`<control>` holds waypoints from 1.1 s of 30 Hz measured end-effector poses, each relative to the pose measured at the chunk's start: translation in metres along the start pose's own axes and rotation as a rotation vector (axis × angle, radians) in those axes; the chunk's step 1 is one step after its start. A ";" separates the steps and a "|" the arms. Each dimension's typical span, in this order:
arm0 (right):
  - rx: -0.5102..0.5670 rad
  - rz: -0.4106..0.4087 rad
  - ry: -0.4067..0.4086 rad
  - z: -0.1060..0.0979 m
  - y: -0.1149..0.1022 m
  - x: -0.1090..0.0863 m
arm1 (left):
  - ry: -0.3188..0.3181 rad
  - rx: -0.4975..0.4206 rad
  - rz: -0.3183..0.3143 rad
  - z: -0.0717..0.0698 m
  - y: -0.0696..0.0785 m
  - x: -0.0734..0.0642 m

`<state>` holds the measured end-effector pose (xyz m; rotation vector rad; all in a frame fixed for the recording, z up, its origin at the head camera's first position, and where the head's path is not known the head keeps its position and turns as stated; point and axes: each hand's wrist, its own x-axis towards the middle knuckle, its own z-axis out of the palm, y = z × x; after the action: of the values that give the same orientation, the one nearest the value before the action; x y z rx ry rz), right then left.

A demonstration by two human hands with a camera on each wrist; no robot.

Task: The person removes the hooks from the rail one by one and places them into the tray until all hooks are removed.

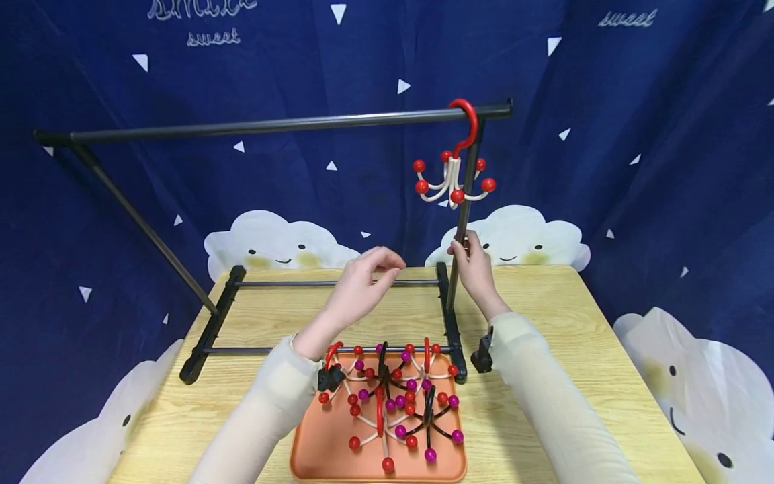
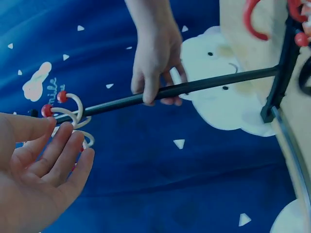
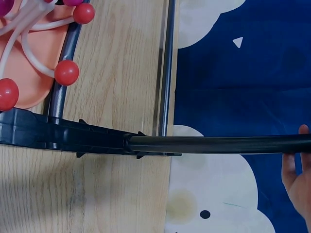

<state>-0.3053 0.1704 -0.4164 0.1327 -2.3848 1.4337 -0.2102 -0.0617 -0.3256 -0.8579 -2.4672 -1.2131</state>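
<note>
My right hand (image 1: pixel 474 265) grips the right upright post (image 1: pixel 463 218) of a dark metal rack, thumb and fingers round it. In the right wrist view only part of that hand (image 3: pixel 299 182) shows at the right edge. My left hand (image 1: pixel 359 286) is in the air left of the post, fingers loosely bent and holding nothing. A hook hanger (image 1: pixel 452 178) with a red hook, white arms and red balls hangs from the right end of the rack's top rail (image 1: pixel 272 126), above my right hand. In the left wrist view, my left fingers overlap its arms.
An orange tray (image 1: pixel 317 450) stands at the front of the wooden table (image 1: pixel 544 376). In it lie several similar hangers, some white with red balls, others black (image 1: pixel 428 407) with purple balls. The rack's black foot (image 1: pixel 452 329) runs beside the tray. A blue curtain (image 1: pixel 338 181) hangs behind.
</note>
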 end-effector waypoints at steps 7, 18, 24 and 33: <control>0.008 0.002 -0.004 0.000 -0.002 -0.001 | 0.077 0.028 0.060 -0.014 0.020 0.037; -0.007 0.012 -0.004 -0.001 -0.001 0.000 | 0.165 -0.067 0.067 -0.026 0.054 0.096; 0.002 0.006 -0.002 0.000 -0.001 0.000 | 0.143 -0.125 -0.025 -0.022 0.061 0.119; -0.007 0.011 -0.006 -0.001 -0.002 -0.001 | 0.111 -0.158 -0.145 -0.013 0.069 0.146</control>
<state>-0.3036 0.1702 -0.4146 0.1220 -2.3991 1.4316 -0.2833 0.0181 -0.2053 -0.6383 -2.4051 -1.4793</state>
